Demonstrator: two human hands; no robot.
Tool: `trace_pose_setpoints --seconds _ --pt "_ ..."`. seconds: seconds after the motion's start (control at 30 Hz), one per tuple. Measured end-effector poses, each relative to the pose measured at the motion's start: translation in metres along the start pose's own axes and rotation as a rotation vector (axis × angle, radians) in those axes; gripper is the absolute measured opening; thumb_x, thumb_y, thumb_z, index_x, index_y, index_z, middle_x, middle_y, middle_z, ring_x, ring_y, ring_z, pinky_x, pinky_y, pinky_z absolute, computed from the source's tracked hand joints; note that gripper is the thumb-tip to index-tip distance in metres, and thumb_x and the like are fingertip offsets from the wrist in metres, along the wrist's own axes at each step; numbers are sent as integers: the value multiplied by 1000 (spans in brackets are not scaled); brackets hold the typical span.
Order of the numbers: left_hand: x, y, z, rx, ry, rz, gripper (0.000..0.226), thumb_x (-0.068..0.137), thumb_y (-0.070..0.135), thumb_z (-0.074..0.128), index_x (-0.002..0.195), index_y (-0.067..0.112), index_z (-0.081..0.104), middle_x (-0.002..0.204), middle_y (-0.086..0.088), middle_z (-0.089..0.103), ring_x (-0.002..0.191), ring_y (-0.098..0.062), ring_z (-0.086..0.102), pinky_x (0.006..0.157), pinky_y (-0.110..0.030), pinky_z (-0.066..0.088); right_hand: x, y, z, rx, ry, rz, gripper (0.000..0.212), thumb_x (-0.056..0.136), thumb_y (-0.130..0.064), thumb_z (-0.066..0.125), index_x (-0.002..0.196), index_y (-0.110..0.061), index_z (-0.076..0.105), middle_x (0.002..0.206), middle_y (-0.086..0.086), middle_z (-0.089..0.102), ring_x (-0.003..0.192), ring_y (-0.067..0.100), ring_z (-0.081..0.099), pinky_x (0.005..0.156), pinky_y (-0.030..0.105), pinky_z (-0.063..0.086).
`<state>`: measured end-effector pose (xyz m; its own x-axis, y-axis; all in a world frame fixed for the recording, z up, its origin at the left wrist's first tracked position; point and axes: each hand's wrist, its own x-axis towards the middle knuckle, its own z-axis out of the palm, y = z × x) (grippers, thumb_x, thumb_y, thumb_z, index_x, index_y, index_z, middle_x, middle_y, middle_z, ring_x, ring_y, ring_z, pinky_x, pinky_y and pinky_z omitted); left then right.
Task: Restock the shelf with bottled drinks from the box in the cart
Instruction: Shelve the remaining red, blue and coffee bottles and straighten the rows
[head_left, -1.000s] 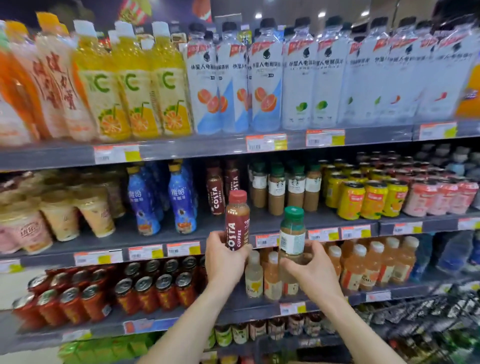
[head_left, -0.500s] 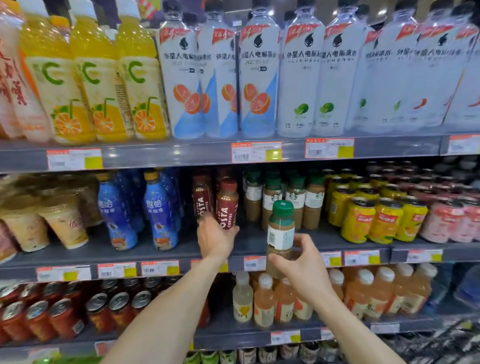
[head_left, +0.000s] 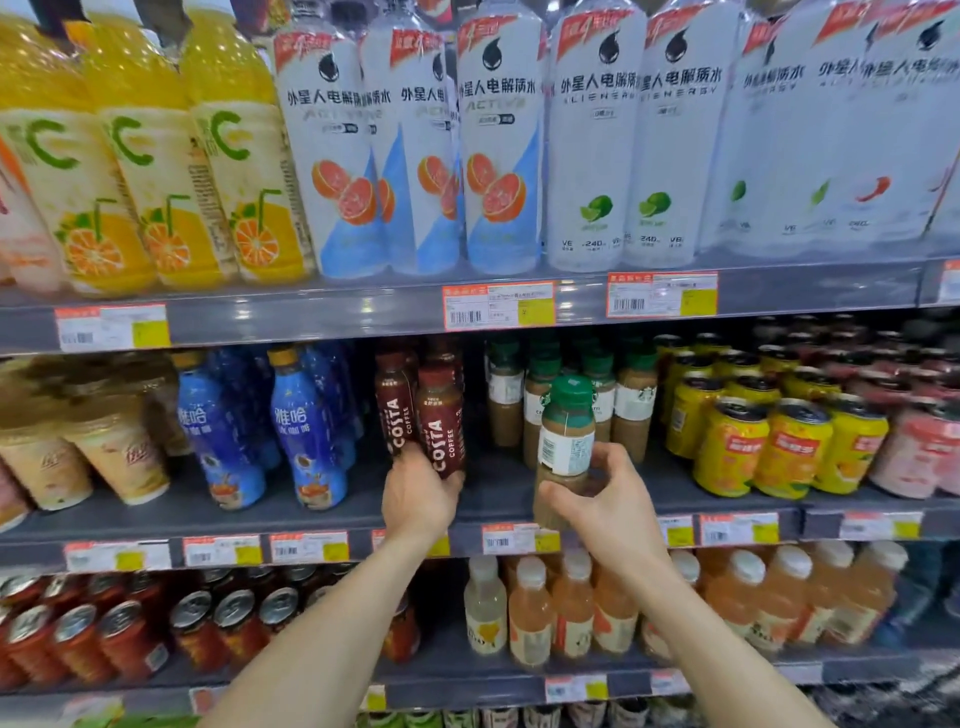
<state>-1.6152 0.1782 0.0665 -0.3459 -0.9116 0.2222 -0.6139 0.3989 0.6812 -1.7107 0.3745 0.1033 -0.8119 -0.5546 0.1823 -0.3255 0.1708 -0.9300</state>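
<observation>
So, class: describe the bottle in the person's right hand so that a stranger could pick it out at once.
Find the middle shelf, the one below the tall white bottles. In front of its row of green-capped coffee bottles, left of the yellow cans, the right hand holds one more green-capped bottle. It alone is raised at the shelf edge, gripped low by fingers.

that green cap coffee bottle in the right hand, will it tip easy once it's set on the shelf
Probably somewhat. The green-capped coffee bottle looks tall and narrow, so a nudge could topple it. It appears full, which should steady it. The right hand grips it low on the body, so the top may wobble as it goes in.
</observation>
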Motion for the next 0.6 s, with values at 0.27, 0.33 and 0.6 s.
trace_pose_setpoints --seconds 0.27,0.33,0.6 --pt "10 13 8 91 96 51 62 85 31 75 126 2 40 126 -20 52 102 -47 62 79 -50 51 2 9 -11 6 -10 -10 57 76 -27 82 122 -31 49 111 -18 60 100 -3 57 70 11 45" --pt "12 13 11 91 107 68 58 86 28 74 125 1 41 123 -22 54 100 -48 63 78 -51 52 6 12 -15 11 6 -9 57 75 -28 83 121 -33 49 111 -19 61 100 -2 58 71 13 46" --pt "28 15 15 98 91 75 53 87 25 74 123 -1 45 117 -22 57 96 -47 63 76 -50 51 16 19 -17 20 42 -12 56 74 -33 83 119 -34 49 110 -20 61 101 0 60 79 21 51"
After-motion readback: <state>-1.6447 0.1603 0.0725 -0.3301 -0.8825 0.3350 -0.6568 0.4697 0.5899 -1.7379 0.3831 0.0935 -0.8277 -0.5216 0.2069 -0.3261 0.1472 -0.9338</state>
